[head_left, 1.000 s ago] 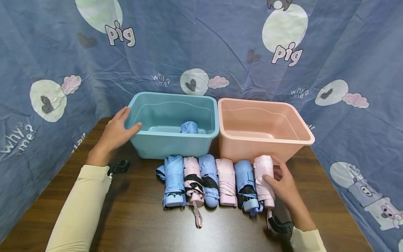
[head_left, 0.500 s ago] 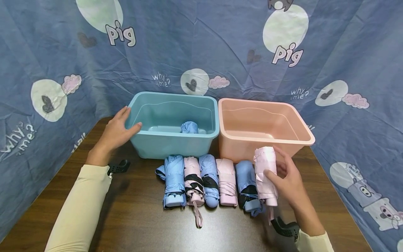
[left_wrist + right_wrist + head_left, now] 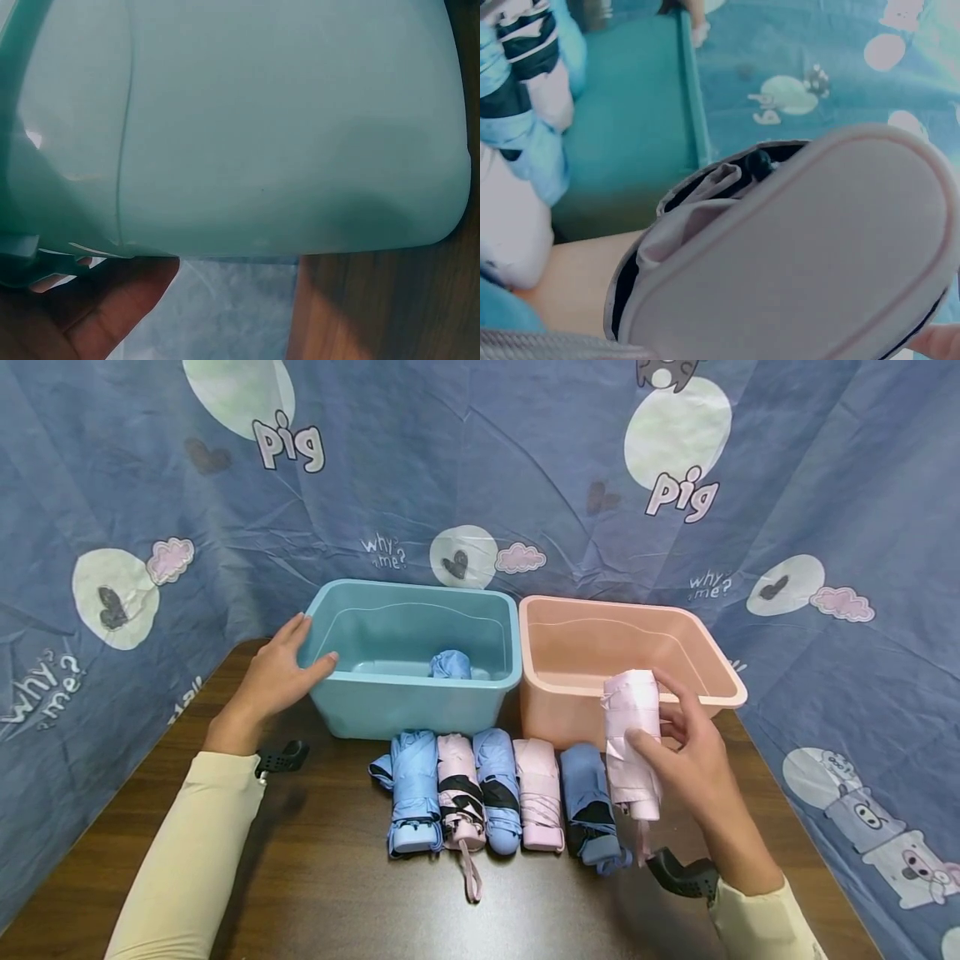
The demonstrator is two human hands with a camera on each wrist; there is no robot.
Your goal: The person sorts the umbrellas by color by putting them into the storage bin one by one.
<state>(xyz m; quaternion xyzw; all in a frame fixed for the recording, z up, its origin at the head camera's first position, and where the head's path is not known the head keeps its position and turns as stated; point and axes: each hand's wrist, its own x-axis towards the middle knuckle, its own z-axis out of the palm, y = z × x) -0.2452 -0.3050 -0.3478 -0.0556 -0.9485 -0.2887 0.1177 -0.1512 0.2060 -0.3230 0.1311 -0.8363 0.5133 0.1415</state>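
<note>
My right hand [image 3: 690,752] grips a folded pale pink umbrella [image 3: 630,739], fingers on its right side and thumb across its front. The umbrella hangs upright, overlapping the front of the peach bin [image 3: 637,693], with its strap dangling below. Its broad handle end [image 3: 802,255] fills much of the right wrist view. My left hand [image 3: 279,677] rests at the left front corner of the blue-green bin [image 3: 408,706], fingers spread along the rim. In the left wrist view, part of that hand's fingers [image 3: 124,307] shows beside the bin wall [image 3: 285,135].
Folded umbrellas lie in a row on the wooden table [image 3: 337,877], alternating blue and pink, from a blue one [image 3: 415,789] at left to a darker blue one [image 3: 587,797] at right. One blue umbrella [image 3: 451,664] lies inside the blue-green bin. A patterned cloth [image 3: 375,468] hangs behind.
My right hand has lifted the pink umbrella from the right end of the row, up toward the peach bin's front rim. My left hand has stayed in place.
</note>
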